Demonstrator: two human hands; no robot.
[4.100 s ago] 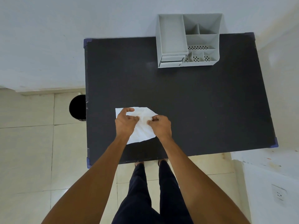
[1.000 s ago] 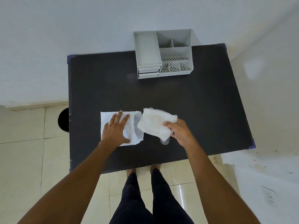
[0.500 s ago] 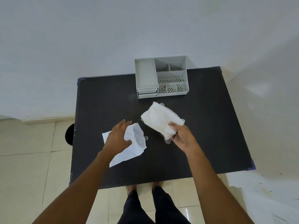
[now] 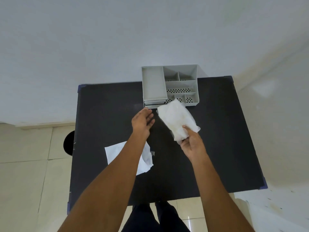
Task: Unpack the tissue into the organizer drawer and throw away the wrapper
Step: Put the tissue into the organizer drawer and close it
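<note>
My right hand [image 4: 192,143] grips the lower end of a white stack of tissue [image 4: 176,120], held up above the black table [image 4: 217,148] just in front of the grey organizer [image 4: 154,84]. The organizer stands at the table's far edge; its small drawers [image 4: 154,103] at the front left look closed. My left hand [image 4: 142,121] reaches forward, open and empty, fingers close to the drawers. The empty white wrapper [image 4: 115,153] lies crumpled on the table under my left forearm, partly hidden.
A round black bin [image 4: 68,143] sits on the tiled floor, half hidden under the table's left edge. White walls stand behind and to the right. My legs show below the near edge.
My left hand let go of the wrapper and moved forward to the organizer drawers. My right hand carried the tissue up and toward the organizer. The view tilted upward.
</note>
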